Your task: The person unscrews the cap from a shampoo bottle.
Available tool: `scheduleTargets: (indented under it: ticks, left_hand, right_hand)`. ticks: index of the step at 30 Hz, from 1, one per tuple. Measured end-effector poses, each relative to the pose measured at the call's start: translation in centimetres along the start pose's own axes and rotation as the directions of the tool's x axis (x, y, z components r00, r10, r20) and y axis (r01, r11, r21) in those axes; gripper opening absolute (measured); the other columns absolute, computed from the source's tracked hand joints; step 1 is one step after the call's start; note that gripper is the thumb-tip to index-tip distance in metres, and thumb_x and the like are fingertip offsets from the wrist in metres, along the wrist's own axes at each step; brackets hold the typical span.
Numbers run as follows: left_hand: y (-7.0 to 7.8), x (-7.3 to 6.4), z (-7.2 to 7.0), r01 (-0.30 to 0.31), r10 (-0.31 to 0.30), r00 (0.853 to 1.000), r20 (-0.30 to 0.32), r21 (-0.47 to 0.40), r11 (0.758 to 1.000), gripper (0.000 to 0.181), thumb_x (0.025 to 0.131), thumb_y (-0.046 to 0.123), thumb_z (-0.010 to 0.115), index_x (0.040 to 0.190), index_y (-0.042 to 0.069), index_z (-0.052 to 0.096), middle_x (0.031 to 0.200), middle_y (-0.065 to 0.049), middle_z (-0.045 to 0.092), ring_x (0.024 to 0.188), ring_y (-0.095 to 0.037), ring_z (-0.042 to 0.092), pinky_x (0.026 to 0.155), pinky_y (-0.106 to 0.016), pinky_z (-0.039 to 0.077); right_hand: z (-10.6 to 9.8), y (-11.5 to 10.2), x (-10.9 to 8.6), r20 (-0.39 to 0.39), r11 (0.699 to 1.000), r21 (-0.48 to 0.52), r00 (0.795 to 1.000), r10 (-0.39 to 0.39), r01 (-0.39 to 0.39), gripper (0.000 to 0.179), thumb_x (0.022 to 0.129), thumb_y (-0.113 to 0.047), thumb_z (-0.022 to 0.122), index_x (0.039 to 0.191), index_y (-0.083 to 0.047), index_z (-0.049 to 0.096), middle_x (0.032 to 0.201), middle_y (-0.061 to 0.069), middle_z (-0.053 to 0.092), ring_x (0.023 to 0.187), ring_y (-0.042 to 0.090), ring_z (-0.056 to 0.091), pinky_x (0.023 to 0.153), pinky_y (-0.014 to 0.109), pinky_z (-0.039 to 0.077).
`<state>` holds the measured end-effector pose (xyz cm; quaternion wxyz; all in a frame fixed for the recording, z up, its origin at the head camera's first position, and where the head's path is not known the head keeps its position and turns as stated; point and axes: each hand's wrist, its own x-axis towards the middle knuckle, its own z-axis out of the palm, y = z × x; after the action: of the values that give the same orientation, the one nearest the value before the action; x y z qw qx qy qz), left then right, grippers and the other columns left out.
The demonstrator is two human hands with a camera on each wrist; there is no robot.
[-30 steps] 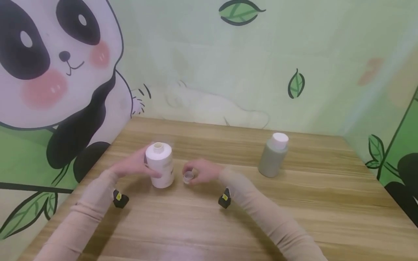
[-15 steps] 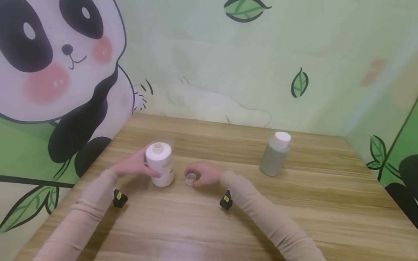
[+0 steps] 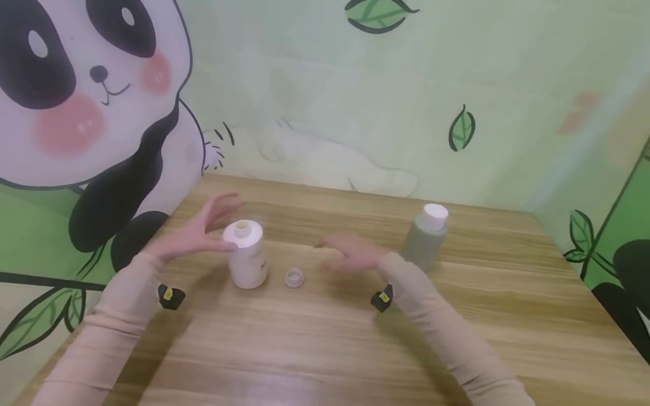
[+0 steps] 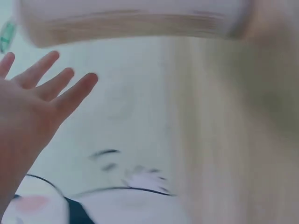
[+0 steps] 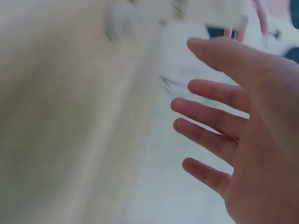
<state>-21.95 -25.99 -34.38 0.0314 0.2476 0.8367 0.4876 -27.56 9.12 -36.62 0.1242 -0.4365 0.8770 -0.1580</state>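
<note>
woodgrain table (image 3: 325,344) is resolved from head view alone; cylindrical white bottle (image 3: 247,265) is flanked by spread fingers of left hand (image 3: 197,228) and right hand (image 3: 354,252).

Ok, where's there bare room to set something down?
Bare table lies in front of the white bottle and cap, between the sleeves, and right of the grey bottle. Crowded: between the left hand and right hand.

Table (image 3: 315,338): two bottles (image 3: 247,265) (image 3: 425,242), possible cap (image 3: 294,277).
</note>
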Motion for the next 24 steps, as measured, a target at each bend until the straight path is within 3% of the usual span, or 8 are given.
scheduleTargets:
  ticks: [4,7,10,13,17,24]
  left_hand:
    - [3.6,1.9,0.9,-0.038,0.040,0.999,-0.012,0.134,0.990,0.087,0.080,0.016,0.078,0.149,0.021,0.025,0.158,-0.006,0.028,0.146,-0.036,0.024,0.115,-0.063,0.022]
    - [5.7,3.8,2.8,-0.089,0.083,0.996,0.034,0.206,0.974,0.087,0.078,0.023,0.080,0.149,0.025,0.029,0.157,0.000,0.029,0.147,-0.029,0.024,0.116,-0.060,0.022]
    - [6.9,6.0,5.1,-0.153,0.131,0.985,0.109,0.223,0.963,0.088,0.079,0.030,0.080,0.149,0.026,0.027,0.157,0.003,0.028,0.147,-0.023,0.024,0.118,-0.057,0.022]
    - [7.0,8.4,7.3,-0.211,0.177,0.968,0.176,0.197,0.957,0.088,0.080,0.032,0.078,0.150,0.027,0.025,0.157,0.004,0.028,0.147,-0.021,0.025,0.118,-0.054,0.023]
    - [6.5,11.6,10.5,-0.245,0.213,0.952,0.220,0.130,0.961,0.085,0.083,0.029,0.076,0.150,0.023,0.024,0.158,0.001,0.029,0.147,-0.023,0.026,0.118,-0.054,0.023]
    - [4.0,15.9,16.7,-0.106,0.105,0.969,0.224,-0.005,0.994,0.090,0.082,0.033,0.075,0.151,0.030,0.017,0.162,-0.002,0.020,0.149,-0.029,0.022,0.114,-0.062,0.023]
  right_hand:
    - [-3.8,1.9,-3.9,-0.138,0.992,-0.088,0.987,0.078,-0.091,0.053,0.095,-0.029,0.059,0.140,-0.006,0.045,0.144,0.015,0.050,0.135,0.033,0.045,0.114,0.050,0.033]
    - [-6.2,3.2,-6.4,-0.243,0.966,-0.195,0.963,0.120,-0.169,0.050,0.094,-0.029,0.060,0.137,-0.007,0.048,0.140,0.016,0.053,0.132,0.034,0.047,0.112,0.053,0.034]
    - [-7.8,4.5,-8.3,-0.319,0.937,-0.242,0.933,0.169,-0.252,0.048,0.092,-0.027,0.062,0.134,-0.006,0.051,0.137,0.017,0.055,0.127,0.034,0.050,0.111,0.056,0.032]
    - [-8.6,5.5,-9.7,-0.353,0.923,-0.217,0.907,0.229,-0.317,0.048,0.092,-0.026,0.062,0.134,-0.005,0.051,0.138,0.018,0.054,0.128,0.036,0.048,0.110,0.057,0.029]
    - [-8.6,6.0,-10.7,-0.373,0.928,-0.122,0.883,0.286,-0.352,0.049,0.093,-0.027,0.062,0.135,-0.005,0.050,0.137,0.020,0.054,0.128,0.038,0.048,0.111,0.058,0.029]
    - [-7.2,5.7,-10.2,-0.381,0.935,0.007,0.864,0.329,-0.353,0.053,0.092,-0.029,0.063,0.137,-0.006,0.048,0.135,0.017,0.056,0.124,0.034,0.053,0.106,0.054,0.041]
